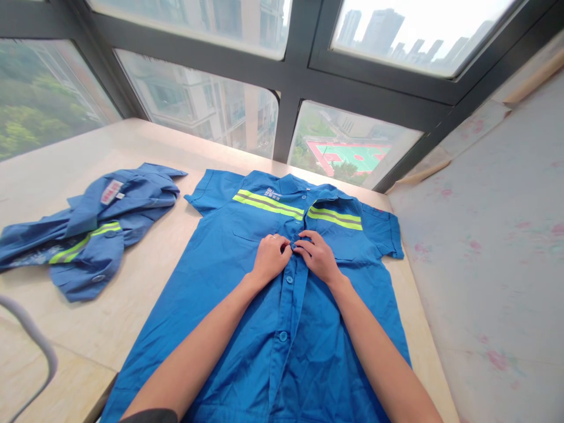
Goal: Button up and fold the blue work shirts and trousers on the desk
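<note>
A blue short-sleeved work shirt [211, 288] with yellow-green reflective stripes lies spread face up, its collar toward the window. My left hand [272, 257] is closed at the front placket, its thumb and fingers pinching the shirt's edge by a button. From the other side, my right hand [318, 256] pinches the same spot, fingertips nearly meeting the left ones. Most of the button between them is hidden by the fingers. Lower on the placket, a blue button [289, 279] and another button [283, 336] show uncovered.
A second blue garment [94, 223] with a reflective stripe lies crumpled on the pale ledge [150, 138] at left. A grey curved tube [37, 338] stands at the lower left. Dark window frames [291, 76] rise behind, and a flower-patterned wall [489, 264] borders the right.
</note>
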A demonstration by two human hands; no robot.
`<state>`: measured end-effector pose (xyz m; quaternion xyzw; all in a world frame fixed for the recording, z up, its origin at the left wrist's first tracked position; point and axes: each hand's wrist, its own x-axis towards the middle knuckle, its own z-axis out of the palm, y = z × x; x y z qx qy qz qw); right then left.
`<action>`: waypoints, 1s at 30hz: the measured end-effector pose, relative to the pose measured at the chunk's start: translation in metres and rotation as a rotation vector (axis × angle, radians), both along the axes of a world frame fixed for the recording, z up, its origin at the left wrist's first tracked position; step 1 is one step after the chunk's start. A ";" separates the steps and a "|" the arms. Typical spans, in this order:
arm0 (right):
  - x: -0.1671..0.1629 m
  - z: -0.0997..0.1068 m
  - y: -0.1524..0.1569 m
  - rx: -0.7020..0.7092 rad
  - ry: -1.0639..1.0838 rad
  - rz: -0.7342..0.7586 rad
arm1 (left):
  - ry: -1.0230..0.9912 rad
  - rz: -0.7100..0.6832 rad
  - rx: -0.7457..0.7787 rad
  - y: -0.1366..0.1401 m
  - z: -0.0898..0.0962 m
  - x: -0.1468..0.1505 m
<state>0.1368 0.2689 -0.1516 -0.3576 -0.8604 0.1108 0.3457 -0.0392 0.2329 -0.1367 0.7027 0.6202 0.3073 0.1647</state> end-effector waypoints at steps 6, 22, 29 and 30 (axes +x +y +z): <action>-0.002 0.002 -0.001 0.031 -0.052 -0.017 | 0.054 0.013 0.065 -0.002 -0.001 -0.002; 0.000 0.004 0.000 -0.012 0.046 -0.052 | 0.113 -0.036 0.099 -0.005 0.001 -0.003; 0.004 -0.007 0.009 -0.028 0.038 -0.176 | 0.185 -0.069 0.133 -0.005 -0.002 -0.004; 0.005 -0.008 0.011 -0.030 0.037 -0.187 | 0.188 -0.069 0.133 -0.005 -0.002 -0.004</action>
